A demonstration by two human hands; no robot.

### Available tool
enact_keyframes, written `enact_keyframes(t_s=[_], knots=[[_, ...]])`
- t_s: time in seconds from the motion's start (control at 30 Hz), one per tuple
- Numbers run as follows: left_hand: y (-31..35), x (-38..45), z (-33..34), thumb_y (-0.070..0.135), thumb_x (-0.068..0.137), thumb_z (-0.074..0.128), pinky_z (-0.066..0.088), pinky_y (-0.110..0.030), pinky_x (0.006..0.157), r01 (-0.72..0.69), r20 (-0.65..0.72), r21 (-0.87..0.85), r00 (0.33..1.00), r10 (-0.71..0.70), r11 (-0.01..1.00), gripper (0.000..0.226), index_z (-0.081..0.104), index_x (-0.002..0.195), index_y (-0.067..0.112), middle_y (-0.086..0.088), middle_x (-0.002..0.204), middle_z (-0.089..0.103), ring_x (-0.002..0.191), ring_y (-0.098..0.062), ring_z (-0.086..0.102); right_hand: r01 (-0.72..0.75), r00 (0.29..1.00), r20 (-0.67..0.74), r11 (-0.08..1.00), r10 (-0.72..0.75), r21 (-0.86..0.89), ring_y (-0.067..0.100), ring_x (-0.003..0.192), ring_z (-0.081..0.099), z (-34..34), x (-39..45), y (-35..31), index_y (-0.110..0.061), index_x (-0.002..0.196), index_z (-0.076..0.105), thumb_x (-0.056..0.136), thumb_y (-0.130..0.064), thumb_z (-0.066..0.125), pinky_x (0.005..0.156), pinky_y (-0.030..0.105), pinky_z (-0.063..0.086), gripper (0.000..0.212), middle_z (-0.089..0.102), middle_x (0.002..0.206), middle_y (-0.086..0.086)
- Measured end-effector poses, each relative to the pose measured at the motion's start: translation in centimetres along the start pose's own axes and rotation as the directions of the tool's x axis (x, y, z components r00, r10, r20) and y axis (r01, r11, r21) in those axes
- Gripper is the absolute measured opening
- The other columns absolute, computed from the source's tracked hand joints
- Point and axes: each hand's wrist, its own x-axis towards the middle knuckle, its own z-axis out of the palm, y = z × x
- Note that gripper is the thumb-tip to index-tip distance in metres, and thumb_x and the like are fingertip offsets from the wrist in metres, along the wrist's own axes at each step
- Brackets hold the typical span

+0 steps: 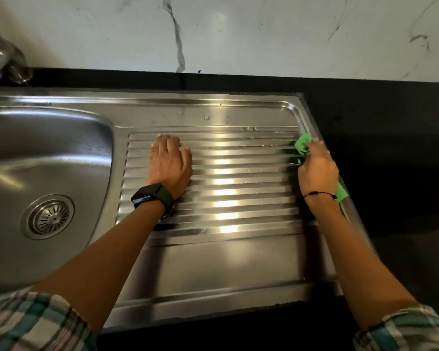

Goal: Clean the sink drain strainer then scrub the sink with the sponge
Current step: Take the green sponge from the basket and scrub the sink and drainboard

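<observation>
**Sponge held at the drainboard's far right edge**

The green sponge [303, 144] is gripped in the right hand [317, 171], whose fingers are curled round it; it is pressed against the ridged drainboard [238, 188] at that board's far right edge. One part of the sponge shows beyond the fingertips, another below the wrist, just beside the black thread worn there.

The left hand [170, 165] is laid flat on the drainboard's left part, fingers straight and together, palm down on the ridges. A dark watch [150, 196] is worn on that wrist.

Left of the drainboard lies the sink basin [36, 153], and the strainer [48, 217] is seated in the drain at the basin's near side. Water drops are seen on the steel behind the drainboard.

The black bench [390, 148] runs right of and behind the drainboard, with a marble wall [238, 34] above it. A tap [3, 57], blurred, is seen behind the basin. Checked sleeves [36, 323] cover both upper forearms.
</observation>
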Motion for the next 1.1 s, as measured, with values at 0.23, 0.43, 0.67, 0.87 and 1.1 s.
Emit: enact_keyframes(t_s=[0.23,0.43,0.67,0.87,1.1], knots=[[0.1,0.2,0.5,0.026,0.096,0.032,0.019,-0.046,0.116,-0.002,0.026,0.05,1.0,0.0,0.999,0.038,0.044,0.122,0.002,-0.019,0.136,0.043,0.137,-0.033,0.028,0.02,0.997,0.078,0.997,-0.014,-0.068,0.04,0.112,0.05,0.9,0.8,-2.4,0.008,0.109,0.057,0.082,0.008,0.039,0.101,0.047,0.038,0.032,0.057,0.12,0.028],[0.1,0.3,0.6,0.025,0.096,0.033,0.018,-0.045,0.117,-0.007,0.008,0.005,1.0,0.007,1.0,0.035,0.045,0.12,0.003,-0.019,0.134,0.045,0.137,-0.032,0.027,0.217,0.951,0.217,0.975,-0.222,0.049,0.033,0.133,0.034,3.1,-1.9,-9.1,0.0,0.129,0.047,0.086,-0.002,0.046,0.112,0.039,0.026,0.043,0.04,0.143,0.019],[0.6,0.1,-0.2,0.029,0.088,0.025,0.038,-0.048,0.098,0.056,-0.113,-0.14,0.991,-0.072,0.989,0.044,0.048,0.111,-0.002,-0.022,0.117,0.052,0.11,-0.035,0.046,0.558,0.779,0.265,0.821,-0.569,0.12,0.028,0.135,0.032,6.8,-4.1,-17.2,-0.007,0.133,0.044,0.096,-0.015,0.036,0.115,0.035,0.018,0.038,0.04,0.145,0.014],[0.0,-0.1,-0.1,0.024,0.094,0.033,0.035,-0.053,0.102,0.039,-0.094,-0.104,0.994,-0.049,0.994,0.036,0.048,0.115,-0.002,-0.023,0.121,0.05,0.117,-0.038,0.043,0.575,0.784,0.287,0.818,-0.55,-0.003,0.028,0.136,0.031,5.8,-0.5,-12.3,-0.012,0.133,0.045,0.084,-0.005,0.047,0.115,0.039,0.023,0.049,0.039,0.146,0.01],[-0.1,0.2,0.0,0.021,0.096,0.036,0.036,-0.05,0.102,0.05,-0.091,-0.095,0.994,-0.059,0.994,0.032,0.047,0.118,0.0,-0.02,0.125,0.048,0.119,-0.035,0.043,0.182,0.964,0.224,0.972,-0.146,-0.151,0.032,0.138,0.027,2.3,4.7,-1.4,-0.003,0.134,0.043,0.087,-0.002,0.044,0.115,0.041,0.022,0.047,0.034,0.148,0.016]])
